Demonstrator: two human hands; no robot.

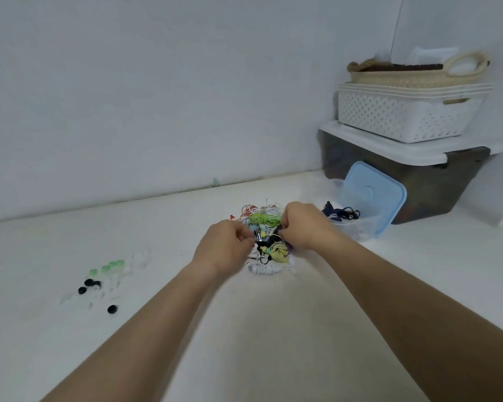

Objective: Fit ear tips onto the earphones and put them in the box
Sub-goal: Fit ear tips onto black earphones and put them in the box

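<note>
- A pile of earphones [266,242] lies on the white table [273,329] at the centre of the frame. It is a tangle of green, yellow, white, red and black cords with small pastel earbuds among them.
- The left hand [227,248] is at the pile's left edge. Its fingers are curled tight and pinch something in the tangle, but I cannot tell which piece.
- The right hand [302,224] is at the pile's upper right edge, knuckles up. Its fingers are curled and nip a black earphone cord [283,227].
- The two hands are near each other, with only the middle of the pile between them.
- Just right of the right hand stands the clear plastic box [357,226], open, with dark blue earphones [341,213] inside.
- Its light blue lid [372,198] stands tilted against the box's far side.
- Loose ear tips lie well apart from the pile at lower left: green ear tips [108,266], black ear tips [89,284] and pale, hard-to-see clear ones around them.
- Behind the box, at right, a dark storage bin [418,187] with a white cover carries a white perforated basket [404,114].
- A woven basket [413,75] sits in the white one.
</note>
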